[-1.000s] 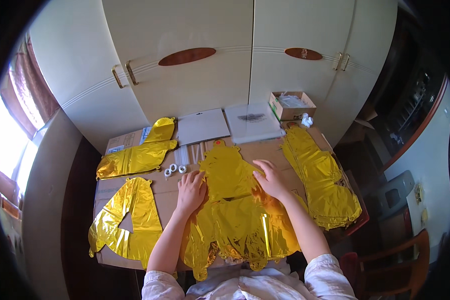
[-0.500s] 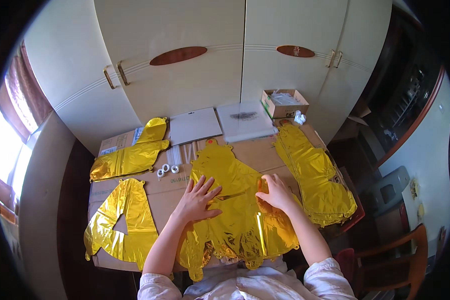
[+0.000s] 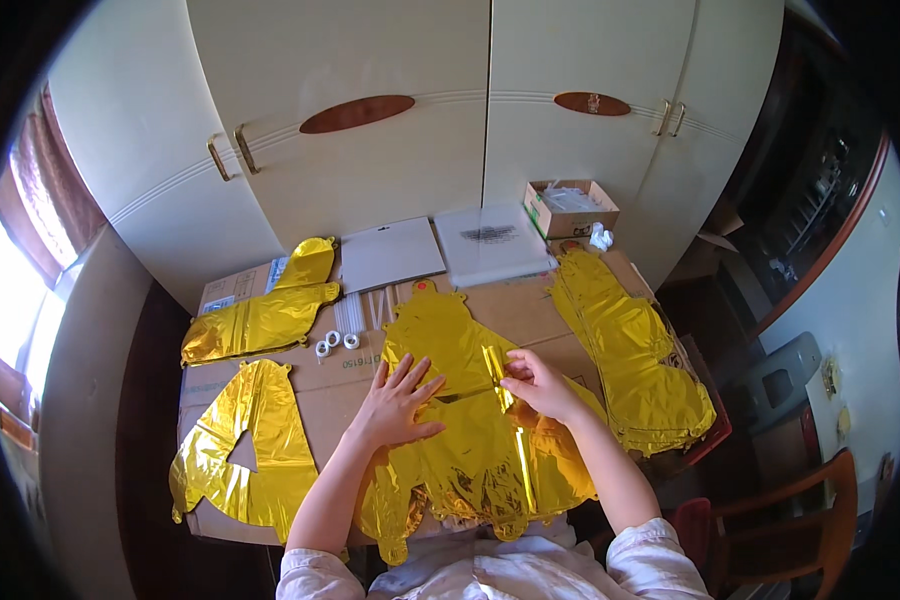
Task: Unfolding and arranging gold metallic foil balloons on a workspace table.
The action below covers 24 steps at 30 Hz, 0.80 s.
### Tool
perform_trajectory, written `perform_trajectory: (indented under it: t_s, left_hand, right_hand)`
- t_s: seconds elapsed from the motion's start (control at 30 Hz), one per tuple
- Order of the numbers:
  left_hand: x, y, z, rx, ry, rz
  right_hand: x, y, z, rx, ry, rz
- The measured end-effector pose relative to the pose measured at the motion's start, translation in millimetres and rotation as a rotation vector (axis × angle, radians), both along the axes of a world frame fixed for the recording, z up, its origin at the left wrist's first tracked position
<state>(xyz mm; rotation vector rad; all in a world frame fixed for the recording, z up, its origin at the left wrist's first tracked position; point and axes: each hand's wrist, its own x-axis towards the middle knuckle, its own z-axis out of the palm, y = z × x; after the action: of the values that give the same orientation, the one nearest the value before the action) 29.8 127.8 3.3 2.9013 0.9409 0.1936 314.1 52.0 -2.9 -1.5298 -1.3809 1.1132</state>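
Note:
A flat gold foil balloon [image 3: 435, 335] lies in front of me on the cardboard, apparently uninflated, its lower part overhanging the near edge. My left hand [image 3: 398, 405] rests on its left half, palm down with fingers spread. At its right side my right hand [image 3: 540, 385] pinches the foil's edge between thumb and fingers. That edge is lifted and folded leftward into a shiny upright strip. To the left lies another gold foil balloon [image 3: 282, 450] with a small triangular hole. More flat gold foil sits at the far left [image 3: 260, 320] and on the right [image 3: 620, 350].
Small white rolls [image 3: 351, 341] and thin white sticks [image 3: 348, 312] lie beyond my left hand. Farther back are a grey board [image 3: 390, 252], a clear plastic sheet [image 3: 485, 260] and a small carton [image 3: 560, 222] of clear plastic pieces. A wooden chair [image 3: 835, 520] stands at right.
My right hand has drawn the balloon's right edge leftward and raised it, turning it into a folded strip. The left hand stays pressed in place.

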Motion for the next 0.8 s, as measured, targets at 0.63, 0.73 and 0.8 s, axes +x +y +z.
perform_trajectory:
  t_s: [0.63,0.73,0.8]
  left_hand:
    - [-0.3,-2.1,4.4,-0.015,0.022,0.01]
    - [0.3,-1.8,3.1,-0.01,0.012,0.007]
    - [-0.2,-1.7,3.0,0.002,0.013,0.002]
  right_hand:
    - [-4.2,-3.8,20.0,-0.226,0.612,-0.061]
    - [5.8,2.1,1.5,0.155,-0.397,0.16]
    - [2.6,1.5,-1.7,0.45,-0.658,0.22]
